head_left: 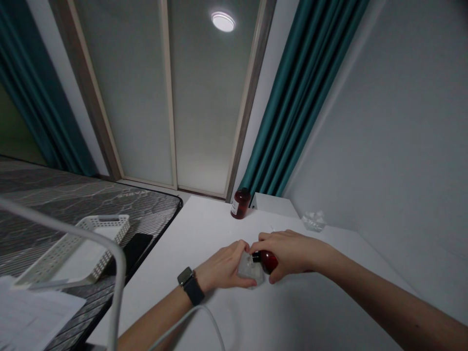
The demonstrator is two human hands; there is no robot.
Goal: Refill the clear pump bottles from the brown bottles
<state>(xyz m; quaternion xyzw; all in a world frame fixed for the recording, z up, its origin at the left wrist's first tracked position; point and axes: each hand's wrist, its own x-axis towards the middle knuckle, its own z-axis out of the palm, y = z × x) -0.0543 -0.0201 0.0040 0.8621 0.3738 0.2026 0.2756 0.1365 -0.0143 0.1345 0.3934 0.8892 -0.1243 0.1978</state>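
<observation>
My left hand [224, 265], with a dark watch on the wrist, is closed around a clear, see-through container [249, 271] on the white table [204, 224]. In my right hand [294, 251] is a small dark red bottle [269, 262]. It is tipped onto its side, and its black neck points left at the top of the clear container. Whether anything flows from it cannot be made out. Farther back, a larger dark red bottle [240, 204] with a white label and black cap stands upright.
Crumpled clear plastic [313, 221] lies near the wall, beside a white box-like object [275, 204]. On the left are a white perforated basket [89, 278], a black flat object [137, 247] and papers [32, 312]. A pale curved bar [119, 278] and a cable [208, 312] cross the foreground.
</observation>
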